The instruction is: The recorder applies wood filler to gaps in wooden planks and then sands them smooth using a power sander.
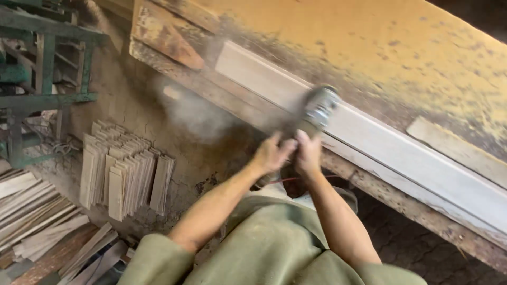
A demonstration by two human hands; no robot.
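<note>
Head view: left hand [270, 153] and right hand [308, 153], fingers wrapped tight round blurred grey angle grinder [316, 113], on long pale smooth plank [401, 153] atop dusty ochre workbench [369, 47]; sawdust cloud [195, 113], dirt floor [132, 100].

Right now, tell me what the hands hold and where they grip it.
Both hands, left hand and right hand, grip a power sander by its rear body.

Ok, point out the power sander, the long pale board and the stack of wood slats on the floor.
power sander [318, 108], head view, on its grey body.
long pale board [412, 153], head view, on its flat top face.
stack of wood slats [124, 171], head view, on the middle slats.
</note>
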